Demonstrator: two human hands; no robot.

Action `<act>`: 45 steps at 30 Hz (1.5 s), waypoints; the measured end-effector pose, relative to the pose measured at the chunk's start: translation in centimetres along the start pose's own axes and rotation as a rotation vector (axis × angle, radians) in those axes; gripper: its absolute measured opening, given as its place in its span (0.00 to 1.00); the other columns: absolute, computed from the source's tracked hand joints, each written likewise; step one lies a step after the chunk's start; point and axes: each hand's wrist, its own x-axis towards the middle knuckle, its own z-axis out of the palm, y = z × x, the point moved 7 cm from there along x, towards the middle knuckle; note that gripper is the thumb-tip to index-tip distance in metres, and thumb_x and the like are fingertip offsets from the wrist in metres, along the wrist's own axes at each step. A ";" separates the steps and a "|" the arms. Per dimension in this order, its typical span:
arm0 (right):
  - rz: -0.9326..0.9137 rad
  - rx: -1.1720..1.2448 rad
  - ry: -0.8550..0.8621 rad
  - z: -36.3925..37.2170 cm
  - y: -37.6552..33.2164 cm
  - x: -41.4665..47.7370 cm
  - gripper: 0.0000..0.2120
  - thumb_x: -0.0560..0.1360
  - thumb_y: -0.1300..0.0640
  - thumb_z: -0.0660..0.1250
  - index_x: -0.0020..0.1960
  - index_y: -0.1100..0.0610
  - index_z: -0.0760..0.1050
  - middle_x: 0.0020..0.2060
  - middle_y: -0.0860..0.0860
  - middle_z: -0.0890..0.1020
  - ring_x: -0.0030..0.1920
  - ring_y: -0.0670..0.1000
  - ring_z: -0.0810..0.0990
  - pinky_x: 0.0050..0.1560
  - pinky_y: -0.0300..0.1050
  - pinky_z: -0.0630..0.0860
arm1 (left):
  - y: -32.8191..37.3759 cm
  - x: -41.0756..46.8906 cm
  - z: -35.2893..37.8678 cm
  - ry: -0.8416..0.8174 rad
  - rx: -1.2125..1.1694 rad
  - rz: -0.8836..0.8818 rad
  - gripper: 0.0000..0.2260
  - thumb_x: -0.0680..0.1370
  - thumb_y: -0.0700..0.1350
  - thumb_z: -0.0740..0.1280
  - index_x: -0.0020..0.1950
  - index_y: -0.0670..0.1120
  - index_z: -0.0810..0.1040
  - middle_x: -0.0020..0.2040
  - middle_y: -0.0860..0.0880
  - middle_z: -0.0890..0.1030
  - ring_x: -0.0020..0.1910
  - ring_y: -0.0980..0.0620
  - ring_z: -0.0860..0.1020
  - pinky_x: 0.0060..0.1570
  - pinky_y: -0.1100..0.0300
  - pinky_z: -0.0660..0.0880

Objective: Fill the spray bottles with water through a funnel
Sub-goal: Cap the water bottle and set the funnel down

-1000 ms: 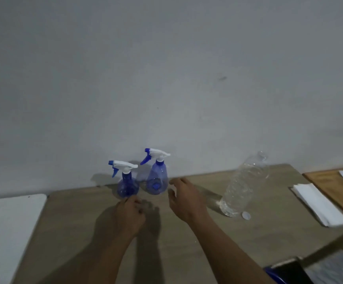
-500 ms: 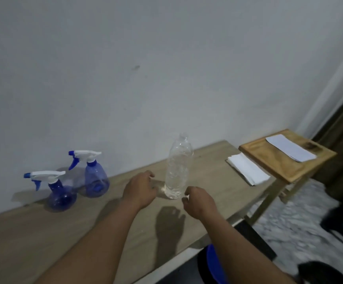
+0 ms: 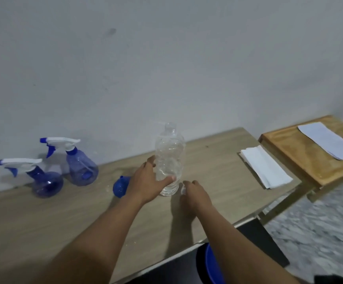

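Two blue spray bottles with white trigger heads stand against the wall at the left, one nearer the wall (image 3: 82,169) and one further left (image 3: 46,183). A blue funnel (image 3: 118,187) lies on the table beside my left wrist. A clear plastic water bottle (image 3: 169,152) stands upright without its cap in the middle of the table. My left hand (image 3: 146,185) is wrapped around its lower part. My right hand (image 3: 195,195) rests just right of the bottle's base, fingers pinched on the small white cap (image 3: 183,190).
The light wooden table (image 3: 217,160) ends at the right. A stack of white napkins (image 3: 266,167) lies near that end. Beyond it stands a wooden stool (image 3: 310,160) with a paper sheet (image 3: 330,140). A blue bucket (image 3: 211,265) sits below the table's front edge.
My left hand has closed around the water bottle. My right hand has reached the white cap at the bottle's base. The blue funnel has come into sight.
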 end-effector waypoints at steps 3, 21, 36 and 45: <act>-0.068 -0.012 0.020 0.5 0.4 1.2 0.15 0.77 0.57 0.62 0.62 0.52 0.78 0.54 0.57 0.75 0.58 0.61 0.78 0.59 0.51 0.76 | -0.4 0.2 0.4 0.022 -0.026 -0.024 0.40 0.64 0.71 0.72 0.72 0.57 0.66 0.64 0.55 0.78 0.58 0.54 0.78 0.58 0.50 0.78; -0.331 0.408 0.415 -22.6 -7.7 -1.7 0.09 0.72 0.54 0.70 0.52 0.52 0.82 0.43 0.47 0.83 0.46 0.47 0.82 0.49 0.42 0.76 | 4.1 -0.4 -0.8 0.191 -0.148 -0.056 0.50 0.59 0.70 0.75 0.75 0.57 0.59 0.66 0.55 0.76 0.64 0.51 0.76 0.62 0.49 0.76; -0.615 0.130 0.182 -22.0 -14.0 -3.7 0.16 0.80 0.56 0.66 0.67 0.52 0.78 0.66 0.46 0.80 0.67 0.47 0.75 0.63 0.39 0.71 | 3.2 0.0 -0.2 0.159 -0.242 -0.121 0.52 0.56 0.73 0.75 0.74 0.59 0.59 0.69 0.55 0.73 0.67 0.51 0.73 0.65 0.49 0.74; -0.559 -0.124 0.312 -22.3 -14.6 -3.8 0.19 0.75 0.36 0.66 0.54 0.51 0.73 0.47 0.46 0.79 0.46 0.50 0.78 0.44 0.47 0.75 | 3.3 0.0 -0.2 0.188 -0.199 -0.119 0.49 0.60 0.70 0.75 0.75 0.56 0.60 0.69 0.54 0.74 0.67 0.51 0.74 0.64 0.52 0.74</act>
